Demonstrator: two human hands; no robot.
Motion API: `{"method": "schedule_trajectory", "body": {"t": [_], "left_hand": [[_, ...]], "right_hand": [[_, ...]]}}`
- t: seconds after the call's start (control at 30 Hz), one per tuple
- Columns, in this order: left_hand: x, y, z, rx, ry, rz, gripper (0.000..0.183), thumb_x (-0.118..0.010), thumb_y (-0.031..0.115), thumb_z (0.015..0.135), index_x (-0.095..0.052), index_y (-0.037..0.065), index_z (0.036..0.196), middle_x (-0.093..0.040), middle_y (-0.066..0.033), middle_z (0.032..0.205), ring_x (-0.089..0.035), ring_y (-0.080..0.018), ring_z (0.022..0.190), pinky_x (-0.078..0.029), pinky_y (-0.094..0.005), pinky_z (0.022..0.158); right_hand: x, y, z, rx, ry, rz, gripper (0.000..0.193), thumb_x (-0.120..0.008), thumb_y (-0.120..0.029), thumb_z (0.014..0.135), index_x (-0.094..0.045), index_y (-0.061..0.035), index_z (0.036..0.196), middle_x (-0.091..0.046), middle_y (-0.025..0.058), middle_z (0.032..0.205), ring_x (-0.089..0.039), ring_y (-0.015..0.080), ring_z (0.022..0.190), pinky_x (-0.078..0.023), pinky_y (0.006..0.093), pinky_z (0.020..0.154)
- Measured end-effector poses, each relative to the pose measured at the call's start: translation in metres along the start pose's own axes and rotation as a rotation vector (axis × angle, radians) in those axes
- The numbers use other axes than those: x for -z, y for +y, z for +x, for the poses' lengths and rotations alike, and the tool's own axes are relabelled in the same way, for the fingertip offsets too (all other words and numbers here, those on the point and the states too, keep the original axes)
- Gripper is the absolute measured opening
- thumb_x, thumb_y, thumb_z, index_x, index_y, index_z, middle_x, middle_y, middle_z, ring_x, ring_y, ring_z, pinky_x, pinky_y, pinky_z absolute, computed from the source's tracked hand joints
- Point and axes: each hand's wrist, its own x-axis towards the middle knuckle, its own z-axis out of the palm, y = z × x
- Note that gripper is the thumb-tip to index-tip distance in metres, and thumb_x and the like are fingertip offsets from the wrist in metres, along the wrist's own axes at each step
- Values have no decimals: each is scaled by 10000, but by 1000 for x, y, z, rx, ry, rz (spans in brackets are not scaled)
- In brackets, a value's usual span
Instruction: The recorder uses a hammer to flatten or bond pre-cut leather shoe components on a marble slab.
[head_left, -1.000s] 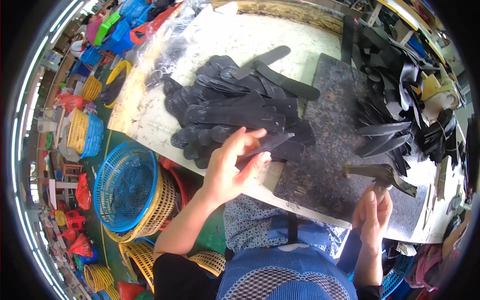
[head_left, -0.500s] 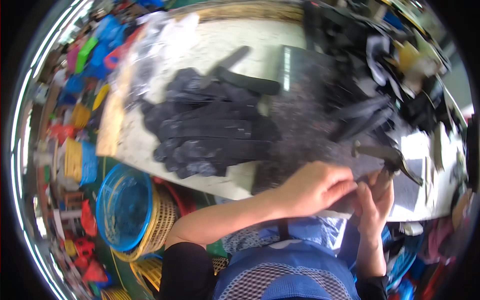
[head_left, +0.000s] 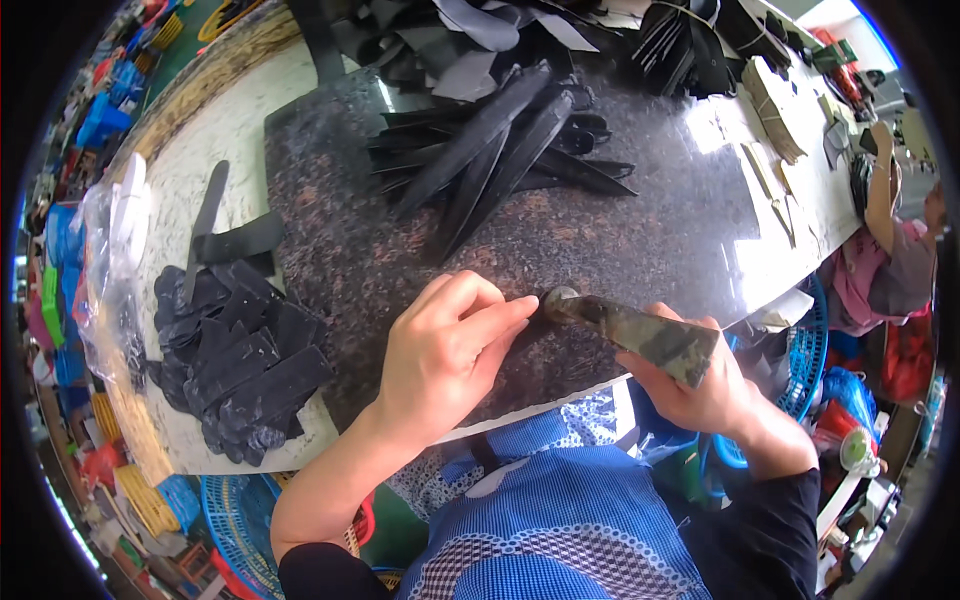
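Note:
In my right hand (head_left: 690, 385) is a hammer, its metal head (head_left: 655, 335) broad and worn at one end and with a small round face at the other. The handle is mostly hidden by my fingers and the head. The round face is low over the dark speckled stone slab (head_left: 620, 240), close to my left fingertips. My left hand (head_left: 445, 345) is closed in a pinch just left of the face, above the slab's near part. Whatever its fingertips hold, if anything, is too small or dark to make out.
Long black strips (head_left: 500, 150) lie piled on the slab. Left of it, on the white table, sits a heap of black pieces (head_left: 240, 360). Dark scraps (head_left: 470, 50) and tied bundles (head_left: 685, 45) line the far side. Blue baskets stand below; another person (head_left: 890, 250) is at right.
My view has swung to the right. The hammer's head has turned from raised at the right to low beside my left fingertips, and both hands are now over the slab's near part.

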Motion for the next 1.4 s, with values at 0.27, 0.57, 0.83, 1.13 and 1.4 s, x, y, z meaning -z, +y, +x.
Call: {"method": "schedule_trajectory", "body": {"t": [0.27,0.57,0.83,1.13,1.4], "left_hand": [[12,0,14,-226,-174,234,346,-751,-57,723,-773,22,1059,-618,-47,902,-630,-210,772,-545,-326,629],[-9,-6,25,-119,8,92,224,-778,-56,784,-751,-1,1000,-632,-65,815,-661,-223,666,-541,-321,580],[9,0,14,-43,-87,62,330,-798,-55,757,-746,-10,1080,-626,-86,931,-646,-250,784,-540,-354,666],[14,4,-6,-64,-139,164,326,-717,-60,791,-715,-58,1117,-586,-97,965,-614,-229,827,-556,-309,670],[1,13,-17,-143,3,340,390,-748,-66,747,-725,-41,1135,-610,-98,954,-615,-245,768,-540,-335,637]], "right_hand": [[21,0,26,148,21,-10,173,-689,-56,903,-620,-12,1055,-604,98,651,-656,304,539,-514,403,499],[26,16,35,159,176,-71,271,-666,-5,880,-673,-15,1151,-711,114,903,-728,276,755,-583,348,626],[11,21,44,265,166,-167,178,-697,-80,947,-651,-19,1108,-638,107,765,-662,261,629,-526,373,575],[7,25,46,267,198,-204,161,-712,-60,925,-656,-3,1065,-690,167,837,-710,295,691,-546,381,594],[-2,18,42,243,59,-173,327,-705,-97,921,-571,-36,1213,-658,119,740,-683,272,578,-540,384,506]]}}
